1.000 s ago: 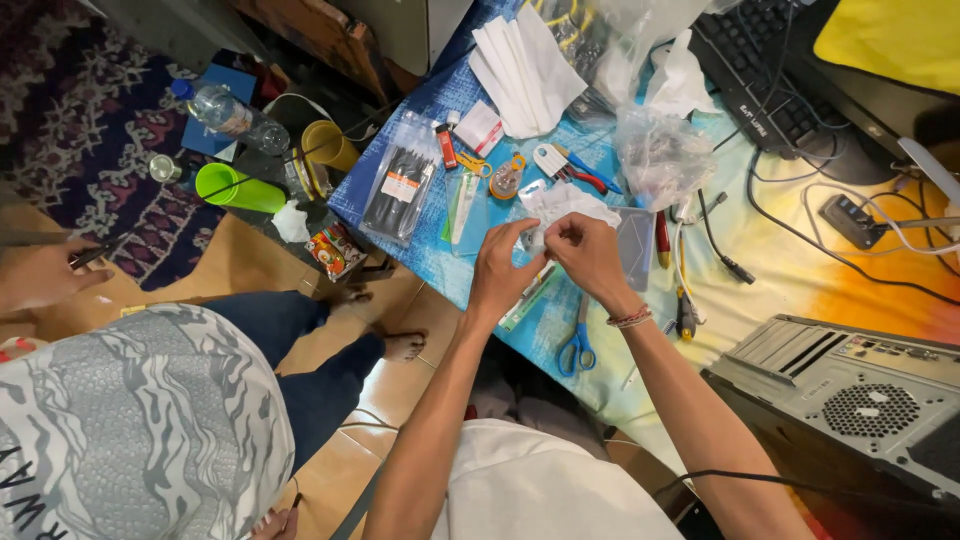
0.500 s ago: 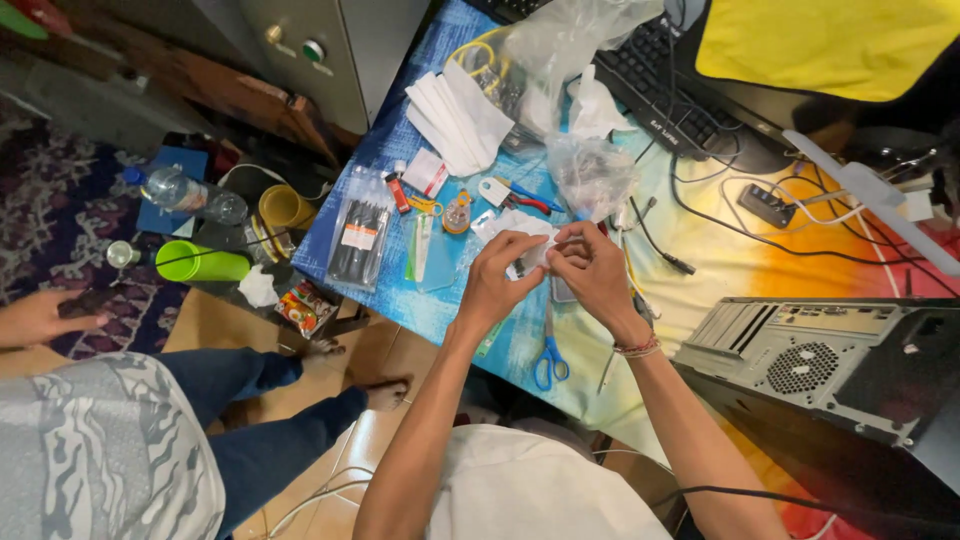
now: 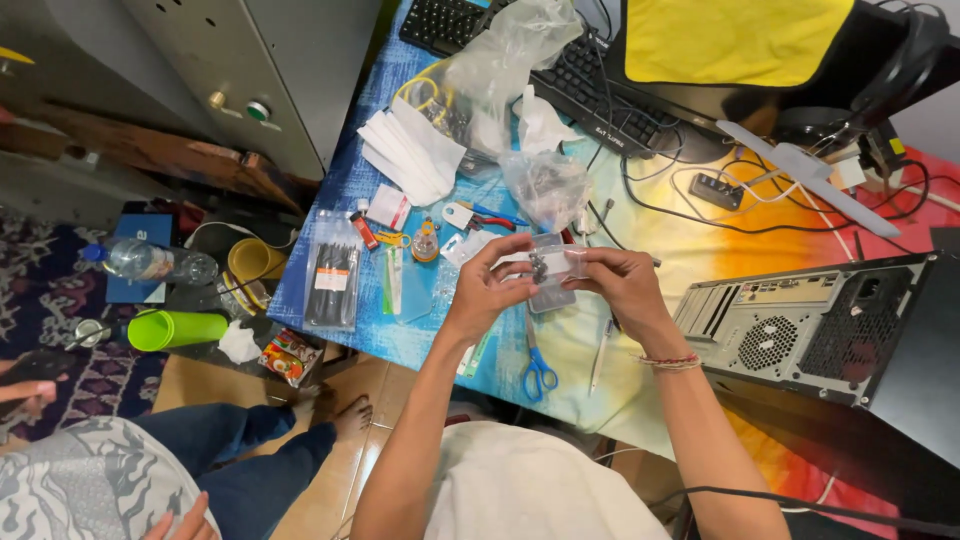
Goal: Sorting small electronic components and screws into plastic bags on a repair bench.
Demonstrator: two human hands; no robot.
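Both my hands hold a small clear plastic bag [image 3: 553,268] with small dark parts inside, above the blue cloth-covered table [image 3: 330,200]. My left hand [image 3: 487,290] pinches the bag's left side. My right hand [image 3: 620,285], with a thread bracelet at the wrist, grips its right side. Blue-handled scissors [image 3: 537,368] lie on the table just below my hands. A packet of black cable ties [image 3: 333,273] lies to the left.
A computer case [image 3: 800,325] lies on its side at the right. A keyboard [image 3: 545,55], cables, crumpled clear bags [image 3: 545,185] and white papers [image 3: 410,150] crowd the far side. Another person sits on the floor at lower left, near a green cup [image 3: 175,328] and a bottle.
The view has swung so the table sits more centred. My hands have stayed together on the small bag, lifting it slightly and turning it between the fingers.
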